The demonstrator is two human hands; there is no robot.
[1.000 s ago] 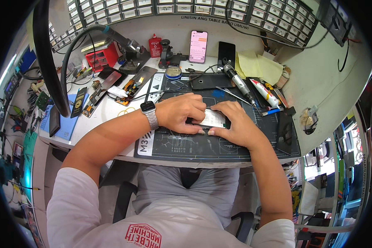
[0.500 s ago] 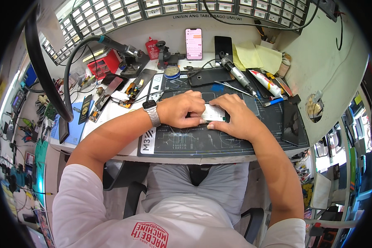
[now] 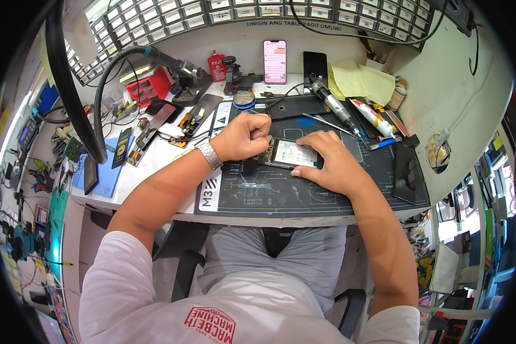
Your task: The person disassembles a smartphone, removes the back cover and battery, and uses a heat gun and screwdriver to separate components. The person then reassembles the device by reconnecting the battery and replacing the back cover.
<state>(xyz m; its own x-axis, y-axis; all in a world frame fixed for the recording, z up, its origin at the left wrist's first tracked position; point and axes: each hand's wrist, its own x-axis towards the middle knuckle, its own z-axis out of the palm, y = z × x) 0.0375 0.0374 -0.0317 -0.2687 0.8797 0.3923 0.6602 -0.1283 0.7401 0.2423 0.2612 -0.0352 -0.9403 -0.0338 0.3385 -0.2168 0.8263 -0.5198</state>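
The left hand (image 3: 243,139) curls fist-like at the left end of the opened smartphone (image 3: 292,155); the right hand (image 3: 333,163) holds its right end between thumb (image 3: 305,173) and fingers (image 3: 318,139).

A wide head camera looks down over the nearby workbench (image 3: 304,221).

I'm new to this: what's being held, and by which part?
The right hand holds the opened phone by its right end. Left hand: cannot tell.

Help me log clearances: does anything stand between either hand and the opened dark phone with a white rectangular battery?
Nothing visible does. The right hand holds the opened dark phone by its right end; the curled left hand is at the phone's left end, contact unclear.
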